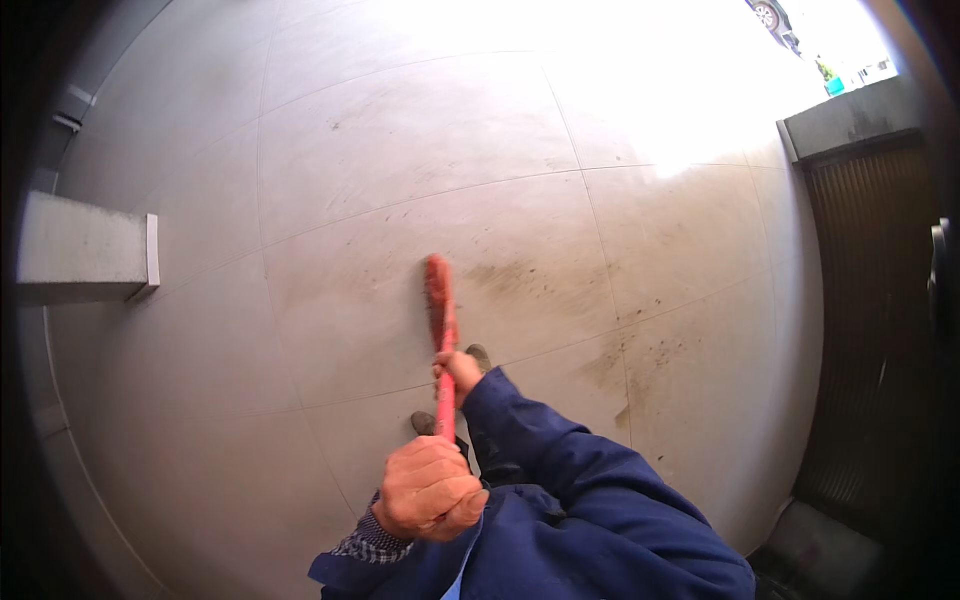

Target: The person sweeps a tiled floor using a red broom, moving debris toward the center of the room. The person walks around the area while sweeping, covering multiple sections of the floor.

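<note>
A broom [446,401] with a red handle runs up the middle of the head view, away from my body. My left hand [431,487] is closed around the top end of the handle. Lower down, my right hand [460,371] grips the same handle. The red broom head [437,292] is at floor level beyond my shoes and looks blurred. Just right of it, dark loose dirt [506,277] is smeared over the pale floor [375,217]. More dark specks [660,349] lie farther right, around a floor joint.
A square pillar [86,240] stands at the left. At the right is a dark ribbed panel [862,315] with a handle, below a grey wall end [855,116]. Bright daylight enters at the top right, where a car [772,19] and a plant in a turquoise pot [834,86] show.
</note>
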The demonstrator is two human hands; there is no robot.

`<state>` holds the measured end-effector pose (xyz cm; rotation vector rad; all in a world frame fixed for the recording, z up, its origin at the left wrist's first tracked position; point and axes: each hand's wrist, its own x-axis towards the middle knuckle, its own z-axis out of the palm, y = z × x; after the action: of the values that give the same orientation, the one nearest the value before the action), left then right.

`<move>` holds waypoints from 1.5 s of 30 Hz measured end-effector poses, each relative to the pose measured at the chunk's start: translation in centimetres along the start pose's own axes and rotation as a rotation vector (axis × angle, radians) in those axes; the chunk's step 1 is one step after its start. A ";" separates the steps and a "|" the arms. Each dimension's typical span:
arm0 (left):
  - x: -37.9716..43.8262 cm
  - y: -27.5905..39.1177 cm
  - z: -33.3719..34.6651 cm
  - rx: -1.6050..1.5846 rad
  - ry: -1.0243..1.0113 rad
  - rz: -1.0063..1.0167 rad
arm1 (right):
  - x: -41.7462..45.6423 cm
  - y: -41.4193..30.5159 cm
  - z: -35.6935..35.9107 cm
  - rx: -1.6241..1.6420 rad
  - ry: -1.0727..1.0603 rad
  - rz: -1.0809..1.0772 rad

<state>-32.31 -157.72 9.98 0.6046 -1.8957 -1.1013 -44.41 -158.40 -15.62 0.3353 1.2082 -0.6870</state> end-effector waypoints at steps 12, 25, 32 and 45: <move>1.2 -9.4 8.1 -0.172 0.010 -0.384 | -0.5 -16.2 -14.2 0.038 0.425 -0.417; 5.2 -1.2 3.8 -0.002 -0.120 -0.110 | -6.0 -9.9 -8.8 0.545 -0.003 -0.359; 5.7 -0.3 3.2 -0.063 -0.122 -0.096 | -5.8 -9.1 -8.2 0.533 -0.007 -0.270; 3.5 -0.2 -0.8 -0.027 -0.112 -0.032 | -4.1 -6.1 -5.8 0.457 -0.033 -0.177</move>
<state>-33.46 -160.81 11.49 0.5705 -1.9696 -1.2010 -53.41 -158.34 -13.07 0.5985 1.0492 -1.1218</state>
